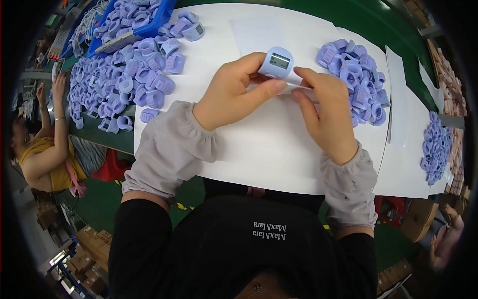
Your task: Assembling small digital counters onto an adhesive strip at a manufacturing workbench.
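My left hand is closed around a small lavender plastic device with a rounded top and a grey display showing dark digits. Its thumb presses along the lower edge of the device. On the right, my right hand pinches a thin whitish strip between thumb and forefinger, beside the device. Whether the strip is joined to the device, I cannot tell. Both hands are above the white table covering. A heap of similar lavender devices lies just right of my right hand.
A larger lavender heap spreads on the left, below a blue bin full of the same pieces. Another pile lies at far right. A person in yellow works at left; another person is at lower right.
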The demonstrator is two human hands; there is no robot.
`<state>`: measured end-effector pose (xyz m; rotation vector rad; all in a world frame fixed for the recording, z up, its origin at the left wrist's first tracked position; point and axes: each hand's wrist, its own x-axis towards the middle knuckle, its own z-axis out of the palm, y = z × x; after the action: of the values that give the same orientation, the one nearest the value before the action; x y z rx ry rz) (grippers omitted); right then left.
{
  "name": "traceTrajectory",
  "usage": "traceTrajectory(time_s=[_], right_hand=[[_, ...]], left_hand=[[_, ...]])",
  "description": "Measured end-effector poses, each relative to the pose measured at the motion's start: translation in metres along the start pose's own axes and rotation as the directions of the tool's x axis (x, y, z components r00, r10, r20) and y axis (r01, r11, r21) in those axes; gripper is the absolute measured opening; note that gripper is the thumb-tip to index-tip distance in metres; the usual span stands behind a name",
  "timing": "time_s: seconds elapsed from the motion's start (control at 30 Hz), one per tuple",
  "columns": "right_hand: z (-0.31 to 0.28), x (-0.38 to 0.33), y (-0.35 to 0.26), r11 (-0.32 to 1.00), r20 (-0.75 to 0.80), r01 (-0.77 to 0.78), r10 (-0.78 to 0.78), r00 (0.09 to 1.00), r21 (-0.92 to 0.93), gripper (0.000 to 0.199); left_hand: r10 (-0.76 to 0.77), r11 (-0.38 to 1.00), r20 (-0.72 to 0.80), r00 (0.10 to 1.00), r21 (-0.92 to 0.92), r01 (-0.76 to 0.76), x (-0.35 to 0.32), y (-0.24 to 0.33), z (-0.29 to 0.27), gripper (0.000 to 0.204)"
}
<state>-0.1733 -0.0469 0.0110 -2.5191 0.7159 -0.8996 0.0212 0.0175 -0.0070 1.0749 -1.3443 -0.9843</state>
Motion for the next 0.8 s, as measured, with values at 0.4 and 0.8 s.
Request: traceTrajectory(time_s=[0.4,0.8], right_hand=[[0.018,0.0,-0.001,0.948,-0.289,0.192,-0.263,0.92,-0.252,0.029],[0.013,-0.001,-0.014,0.964,-0.203,-0.094,0.147,0.968,0.247,0.016]], left_hand=[[-0.175,0.979,-0.15,0.973,-0.129,0.157,0.004,0.011,0.005,0.025],[-0.106,0.993,-0.097,0.99,-0.065,0.1,0.001,0.008,0.009,0.026]])
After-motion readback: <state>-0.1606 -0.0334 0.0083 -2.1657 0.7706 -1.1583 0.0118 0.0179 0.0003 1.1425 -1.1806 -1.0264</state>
